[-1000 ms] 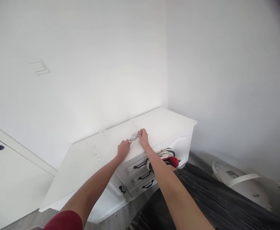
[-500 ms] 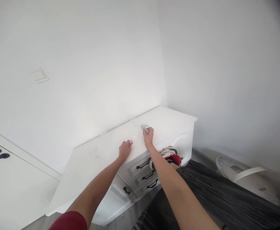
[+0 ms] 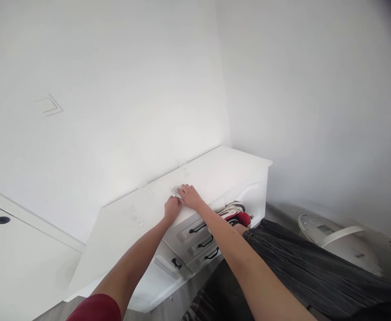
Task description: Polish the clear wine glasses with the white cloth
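My right hand [image 3: 190, 197] lies low over the white cabinet's top [image 3: 211, 171], its fingers closed on a crumpled white wad [image 3: 175, 191] that looks like tissue. Right beside it, touching or nearly so, is my left hand [image 3: 172, 208], curled into a fist or pinch near the top's front edge. What its fingers hold, if anything, is hidden. Small whitish bits [image 3: 137, 215] are scattered on the cabinet top to the left of my hands.
Below the top are drawers with black handles [image 3: 211, 254] and a door with a black knob [image 3: 176, 263]. A red and white shoe [image 3: 237, 215] is by the drawers. On the right stands a pale lidded bin-like object [image 3: 342, 254]. White walls [image 3: 148, 89] meet behind the cabinet.
My right hand has moved left and nearer with the white wad, and now meets my left hand. My left hand has stayed almost in place; its fingers are more curled.
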{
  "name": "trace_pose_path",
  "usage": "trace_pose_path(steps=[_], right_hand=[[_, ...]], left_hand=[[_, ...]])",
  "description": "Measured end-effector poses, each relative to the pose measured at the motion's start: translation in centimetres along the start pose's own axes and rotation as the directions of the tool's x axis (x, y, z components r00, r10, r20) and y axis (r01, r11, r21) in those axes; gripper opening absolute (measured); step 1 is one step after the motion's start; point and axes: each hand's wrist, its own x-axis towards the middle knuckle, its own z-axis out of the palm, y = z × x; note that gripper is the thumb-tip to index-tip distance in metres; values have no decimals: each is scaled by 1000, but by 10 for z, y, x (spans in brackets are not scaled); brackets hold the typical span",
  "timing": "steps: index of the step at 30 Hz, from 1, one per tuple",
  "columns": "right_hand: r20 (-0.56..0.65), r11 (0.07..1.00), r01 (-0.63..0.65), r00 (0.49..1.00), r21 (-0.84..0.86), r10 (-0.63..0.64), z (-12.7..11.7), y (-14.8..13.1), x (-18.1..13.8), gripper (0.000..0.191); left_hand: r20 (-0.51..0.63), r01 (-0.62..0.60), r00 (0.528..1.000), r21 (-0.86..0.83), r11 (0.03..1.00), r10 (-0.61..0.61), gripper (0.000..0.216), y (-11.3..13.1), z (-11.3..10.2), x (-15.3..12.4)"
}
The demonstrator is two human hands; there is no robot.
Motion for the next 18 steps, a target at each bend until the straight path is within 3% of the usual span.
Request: trace_pose_path(steps=[5,10,15,18], right_hand=[[-27,989,-121,992,-87,119,0,2,0,53],[50,997,22,999,-72,-19,-5,-1,-2,50],[11,991,-95,995,-98,96,-11,1,-2,53],[63,996,-39,997,-83,44,-12,1,-3,49]], left_hand=[[-16,4,1000,-9,1000,-5,33,0,1,0],[-20,33,999,-21,999,-34,29,0,1,1],[-42,50,998,-12,999,-50,36,1,0,0],[-43,63,997,-4,998,-63,34,2,-1,0]])
